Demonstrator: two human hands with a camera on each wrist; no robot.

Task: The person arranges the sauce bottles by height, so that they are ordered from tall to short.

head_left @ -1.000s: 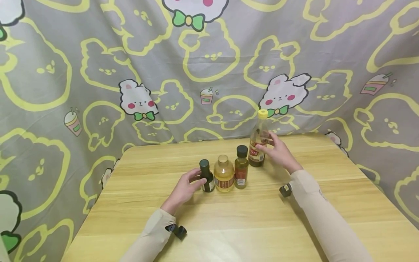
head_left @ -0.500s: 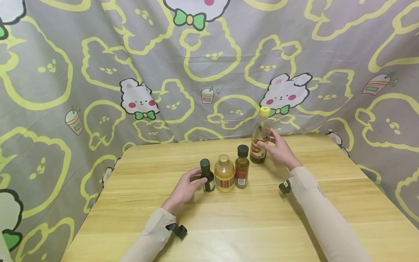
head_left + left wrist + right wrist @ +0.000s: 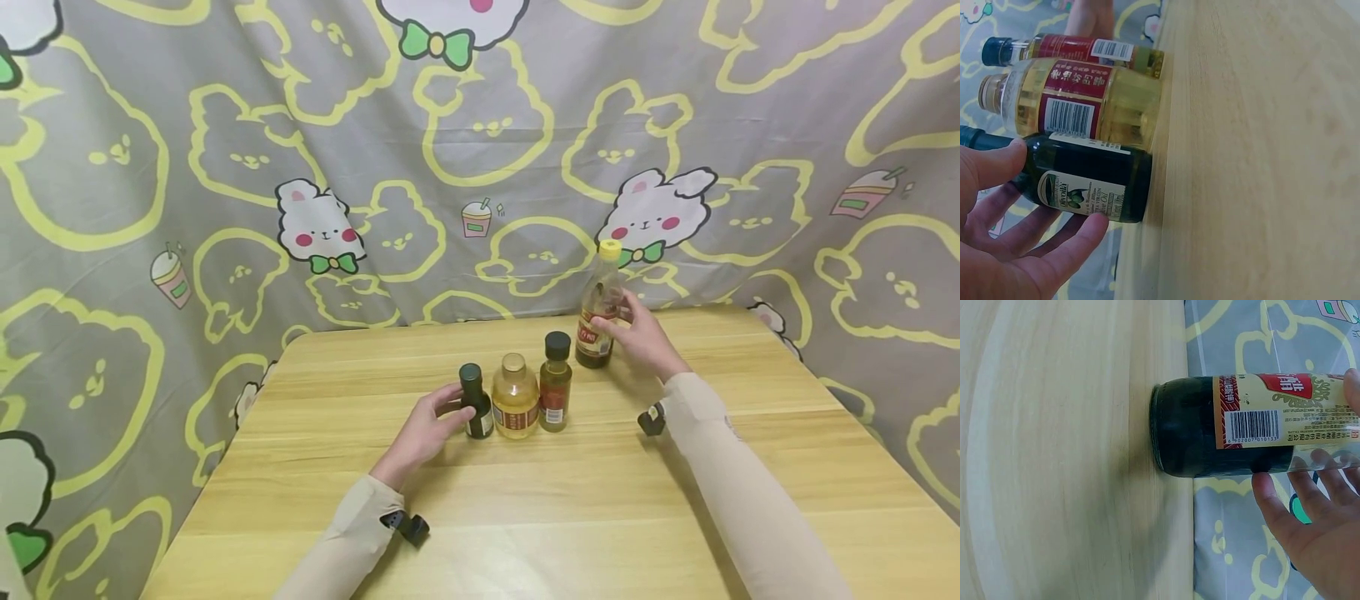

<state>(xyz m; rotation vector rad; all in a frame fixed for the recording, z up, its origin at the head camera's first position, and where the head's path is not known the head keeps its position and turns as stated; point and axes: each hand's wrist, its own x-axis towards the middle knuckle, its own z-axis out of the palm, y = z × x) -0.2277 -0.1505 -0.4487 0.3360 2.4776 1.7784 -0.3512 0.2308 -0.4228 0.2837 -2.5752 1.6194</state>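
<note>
The yellow-capped bottle [image 3: 597,302] has just shifted toward the far edge of the table [image 3: 570,508] and slightly to the right; its gap from the slim bottle [image 3: 554,387] is wider as a result. This indicates that the right hand [image 3: 641,333] is positioning this bottle separately from the other three. The right hand pinches it at the label, thumb on one side and fingers on the other. The bottle is upright; whether its base touches the table cannot be determined. The left hand [image 3: 422,429] pinches the dark bottle [image 3: 480,408] between thumb and fingers. The dark bottle stands upright at the left end of a near row, with the wide bottle [image 3: 515,402] just beside it and the slim bottle at the right end. Compared with the earlier frame, the yellow-capped bottle and right hand are farther back; the left hand and the row keep their arrangement.
</note>
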